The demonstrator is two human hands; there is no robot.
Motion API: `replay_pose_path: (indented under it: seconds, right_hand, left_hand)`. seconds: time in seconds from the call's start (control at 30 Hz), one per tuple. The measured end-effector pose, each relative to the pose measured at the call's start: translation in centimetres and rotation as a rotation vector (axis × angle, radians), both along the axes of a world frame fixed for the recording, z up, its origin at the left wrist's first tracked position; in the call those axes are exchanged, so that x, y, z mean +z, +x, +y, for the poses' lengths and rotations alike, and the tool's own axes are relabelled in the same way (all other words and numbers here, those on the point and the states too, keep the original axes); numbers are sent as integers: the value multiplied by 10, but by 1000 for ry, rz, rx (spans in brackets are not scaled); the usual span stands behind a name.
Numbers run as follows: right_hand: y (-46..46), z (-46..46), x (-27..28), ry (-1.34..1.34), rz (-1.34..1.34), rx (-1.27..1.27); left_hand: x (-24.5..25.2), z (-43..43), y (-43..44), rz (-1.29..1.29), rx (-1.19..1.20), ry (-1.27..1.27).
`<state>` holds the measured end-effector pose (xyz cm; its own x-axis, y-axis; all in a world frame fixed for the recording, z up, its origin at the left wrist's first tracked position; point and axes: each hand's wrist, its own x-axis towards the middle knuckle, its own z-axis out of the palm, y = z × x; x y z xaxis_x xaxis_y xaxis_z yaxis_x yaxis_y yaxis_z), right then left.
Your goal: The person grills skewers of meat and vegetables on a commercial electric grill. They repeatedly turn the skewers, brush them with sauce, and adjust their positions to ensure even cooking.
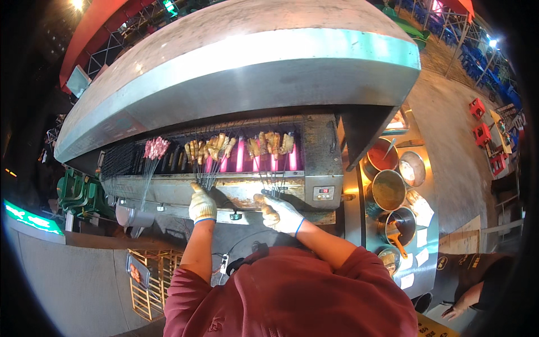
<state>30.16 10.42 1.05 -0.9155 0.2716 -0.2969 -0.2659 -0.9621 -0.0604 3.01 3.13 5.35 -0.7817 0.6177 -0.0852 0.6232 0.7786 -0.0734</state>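
My left hand point(203, 206), in a white knit glove, is closed around the lower ends of a bunch of metal skewers with browned meat point(210, 148). The handles converge at its fingers. Farther right, my right hand point(281, 213), also gloved, grips the handle ends of a second bunch with browned meat point(271, 143). Its fingers are curled, and the exact hold is partly hidden. Both bunches lie over the glowing pink heating tubes point(240, 155) of a metal grill point(322, 145). Left of them, skewers of pink raw meat point(156, 147) rest over dark tubes.
A steel hood point(269, 71) overhangs the grill. Right of it, a steel counter point(414, 269) carries a pot of red sauce point(382, 153), a pot with a brush point(400, 227) and other pots. A wooden rack point(145, 301) stands lower left. Another person's arm point(467, 301) shows lower right.
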Motion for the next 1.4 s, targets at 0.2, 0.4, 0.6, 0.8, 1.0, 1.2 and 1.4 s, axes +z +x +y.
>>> replay_pose_path:
  seconds: [0.2,0.4,0.6,0.8,1.0,1.2,1.4]
  right_hand:
    - [-1,-1,-2,-49,83,-1]
    - [0,0,-7,28,24,-11]
    - [-1,7,-17,16,96,36]
    - [0,6,-8,-8,117,-9]
    - [0,7,0,-9,103,4]
    - [-1,9,-2,-35,118,30]
    - [3,13,-5,-26,147,51]
  left_hand:
    - [9,2,1,-98,55,40]
    - [2,-2,-1,-41,30,11]
    - [9,-1,2,-77,66,-3]
    - [12,1,3,-116,93,-6]
    - [8,1,2,-83,86,2]
    - [3,-2,1,-69,56,38]
    - [-1,-9,-9,-74,13,80]
